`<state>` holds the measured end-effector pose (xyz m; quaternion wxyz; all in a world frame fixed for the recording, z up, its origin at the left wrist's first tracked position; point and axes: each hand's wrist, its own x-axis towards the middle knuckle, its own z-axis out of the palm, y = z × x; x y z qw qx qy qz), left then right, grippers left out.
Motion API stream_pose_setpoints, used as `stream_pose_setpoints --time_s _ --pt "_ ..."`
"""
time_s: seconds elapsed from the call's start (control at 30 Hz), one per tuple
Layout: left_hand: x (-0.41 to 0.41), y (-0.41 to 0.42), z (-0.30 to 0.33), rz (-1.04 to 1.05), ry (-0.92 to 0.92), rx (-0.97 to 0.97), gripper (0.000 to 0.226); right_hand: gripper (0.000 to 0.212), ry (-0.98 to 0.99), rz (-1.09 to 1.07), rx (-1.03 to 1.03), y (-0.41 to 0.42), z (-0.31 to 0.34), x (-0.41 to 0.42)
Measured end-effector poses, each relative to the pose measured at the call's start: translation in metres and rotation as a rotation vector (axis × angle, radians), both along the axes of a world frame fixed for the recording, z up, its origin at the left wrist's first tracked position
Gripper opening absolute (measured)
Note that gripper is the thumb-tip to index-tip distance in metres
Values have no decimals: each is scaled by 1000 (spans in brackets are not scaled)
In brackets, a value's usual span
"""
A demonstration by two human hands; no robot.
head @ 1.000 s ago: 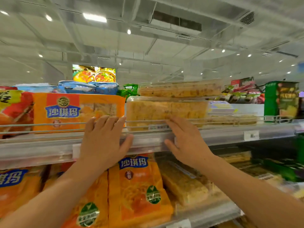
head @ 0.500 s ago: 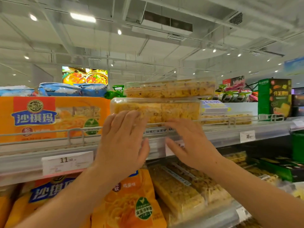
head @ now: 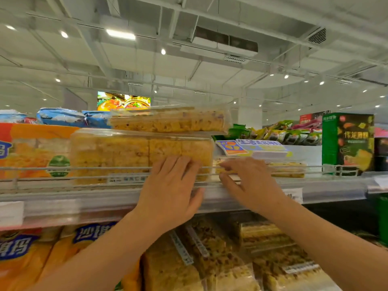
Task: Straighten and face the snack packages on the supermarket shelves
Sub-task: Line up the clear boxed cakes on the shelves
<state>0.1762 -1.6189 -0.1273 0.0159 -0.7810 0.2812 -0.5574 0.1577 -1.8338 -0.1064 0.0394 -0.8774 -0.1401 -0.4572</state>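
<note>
Shifted rightward along the shelf since half a second ago: both hands now at the right end of the large clear snack box (head: 126, 158) instead of its front middle. Left hand (head: 170, 192) flat, fingers straight and together, pressing the box's lower right front through the wire rail (head: 73, 169); nothing gripped. Right hand (head: 249, 181) just right of centre, fingers loosely extended, tips touching a low clear snack tray (head: 287, 170) beside the box; grip not closed on it as far as visible. Second clear box (head: 168, 120) stacked on the large one, overhanging to the right. Orange snack bag (head: 31, 150) at middle left, touching the large box. Green carton (head: 347, 141) upright at far right. Shelf edge (head: 84, 204) across the middle; more orange bags (head: 27, 255) and clear packs (head: 210, 259) below, at the bottom of the frame.
</note>
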Motion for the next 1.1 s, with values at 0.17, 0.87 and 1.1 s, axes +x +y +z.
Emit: stream_pose_setpoints --time_s 0.17,0.87,1.1 --pt "10 -25 -11 53 -92 -95 52 41 -61 159 -103 -19 -8 2" --pt "15 -29 -16 75 -264 -118 46 101 1037 -100 301 -146 104 134" --pt "16 -28 -17 62 -245 -127 47 91 878 -7 116 -136 119 115"
